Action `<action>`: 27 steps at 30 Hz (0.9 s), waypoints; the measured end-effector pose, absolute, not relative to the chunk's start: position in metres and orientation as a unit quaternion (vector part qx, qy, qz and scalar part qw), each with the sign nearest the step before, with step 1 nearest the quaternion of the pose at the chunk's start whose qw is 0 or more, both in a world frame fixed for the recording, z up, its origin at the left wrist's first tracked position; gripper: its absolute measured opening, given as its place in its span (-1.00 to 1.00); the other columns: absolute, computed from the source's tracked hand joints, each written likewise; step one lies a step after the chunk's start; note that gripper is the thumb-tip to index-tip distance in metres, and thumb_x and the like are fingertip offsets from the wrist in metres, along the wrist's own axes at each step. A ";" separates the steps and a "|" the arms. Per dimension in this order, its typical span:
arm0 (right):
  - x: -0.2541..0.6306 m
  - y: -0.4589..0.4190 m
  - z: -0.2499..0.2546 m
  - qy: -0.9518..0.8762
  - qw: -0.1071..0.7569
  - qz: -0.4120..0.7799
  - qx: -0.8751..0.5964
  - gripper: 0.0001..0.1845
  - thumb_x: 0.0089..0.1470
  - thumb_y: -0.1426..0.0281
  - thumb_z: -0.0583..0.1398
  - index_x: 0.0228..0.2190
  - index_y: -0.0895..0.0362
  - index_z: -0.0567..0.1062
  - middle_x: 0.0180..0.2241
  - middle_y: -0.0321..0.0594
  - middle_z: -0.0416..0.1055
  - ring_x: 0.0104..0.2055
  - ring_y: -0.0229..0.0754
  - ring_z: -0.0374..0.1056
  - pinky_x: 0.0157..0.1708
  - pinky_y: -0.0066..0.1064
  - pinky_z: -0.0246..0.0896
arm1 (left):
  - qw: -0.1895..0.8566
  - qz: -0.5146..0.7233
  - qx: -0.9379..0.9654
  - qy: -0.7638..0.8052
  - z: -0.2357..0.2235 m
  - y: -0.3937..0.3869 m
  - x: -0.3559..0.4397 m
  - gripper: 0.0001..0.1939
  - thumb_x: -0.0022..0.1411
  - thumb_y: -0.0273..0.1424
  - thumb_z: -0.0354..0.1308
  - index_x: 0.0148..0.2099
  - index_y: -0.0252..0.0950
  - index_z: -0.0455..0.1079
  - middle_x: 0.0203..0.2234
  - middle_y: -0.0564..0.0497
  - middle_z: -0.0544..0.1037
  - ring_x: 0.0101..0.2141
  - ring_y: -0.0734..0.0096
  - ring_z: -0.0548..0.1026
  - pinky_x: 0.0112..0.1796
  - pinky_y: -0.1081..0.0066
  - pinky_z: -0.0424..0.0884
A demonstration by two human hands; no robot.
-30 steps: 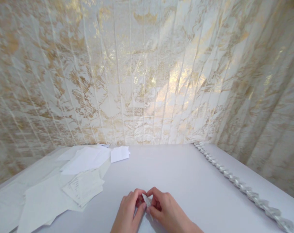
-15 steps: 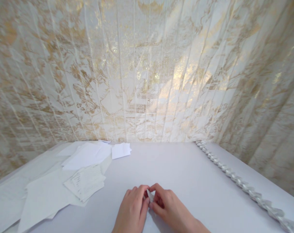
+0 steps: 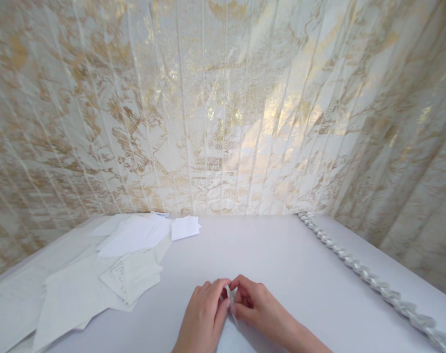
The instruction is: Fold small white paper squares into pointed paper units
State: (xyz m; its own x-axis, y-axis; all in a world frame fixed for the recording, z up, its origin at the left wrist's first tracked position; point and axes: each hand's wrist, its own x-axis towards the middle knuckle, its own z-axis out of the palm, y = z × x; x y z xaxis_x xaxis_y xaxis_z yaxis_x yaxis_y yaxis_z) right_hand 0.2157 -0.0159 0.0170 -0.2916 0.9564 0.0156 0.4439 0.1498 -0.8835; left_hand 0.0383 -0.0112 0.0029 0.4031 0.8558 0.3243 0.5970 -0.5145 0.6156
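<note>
My left hand (image 3: 204, 316) and my right hand (image 3: 256, 309) meet at the near edge of the white table (image 3: 274, 255). Between their fingertips they pinch a small folded piece of white paper (image 3: 230, 296), which stands up on edge. Both hands have their fingers curled round it, and most of the piece is hidden behind them.
Loose white paper sheets (image 3: 76, 294) lie spread over the table's left side, with a stack of small printed slips (image 3: 133, 274) and a small white square (image 3: 185, 227) near the back. A long chain of folded paper pieces (image 3: 370, 279) runs along the right side. A gold-patterned curtain (image 3: 223, 108) hangs behind.
The hands and the folded piece have shifted slightly right and stayed pinched together; the view has dropped a little.
</note>
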 end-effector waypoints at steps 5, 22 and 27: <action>0.214 -0.017 0.020 -0.703 0.307 0.388 -0.510 -0.77 -0.04 0.59 0.19 -0.30 0.11 0.40 -0.57 -0.51 0.24 -0.53 -0.35 0.16 -0.50 -0.55 0.01 | 0.236 0.313 0.808 0.439 0.003 -0.010 0.037 -0.77 0.36 -0.41 -0.02 0.02 -0.12 0.36 -0.27 0.03 0.53 -0.24 0.21 0.45 -0.18 0.27 0.31; 0.216 -0.018 0.021 -0.703 0.306 0.394 -0.507 -0.78 0.00 0.59 0.13 -0.27 0.13 0.40 -0.58 -0.51 0.22 -0.56 -0.35 0.14 -0.54 -0.54 -0.02 | 0.188 0.294 0.831 0.433 0.011 -0.012 0.038 -0.70 0.38 -0.45 -0.07 0.08 -0.18 0.35 -0.24 -0.02 0.57 -0.22 0.20 0.48 -0.16 0.22 0.35; 0.214 -0.019 0.023 -0.705 0.298 0.388 -0.513 -0.74 -0.06 0.58 0.21 -0.27 0.12 0.40 -0.56 -0.51 0.26 -0.52 -0.34 0.19 -0.51 -0.54 0.03 | 0.220 0.309 0.820 0.428 0.008 -0.011 0.038 -0.70 0.38 -0.43 -0.08 0.10 -0.16 0.34 -0.24 -0.02 0.56 -0.22 0.21 0.47 -0.15 0.21 0.36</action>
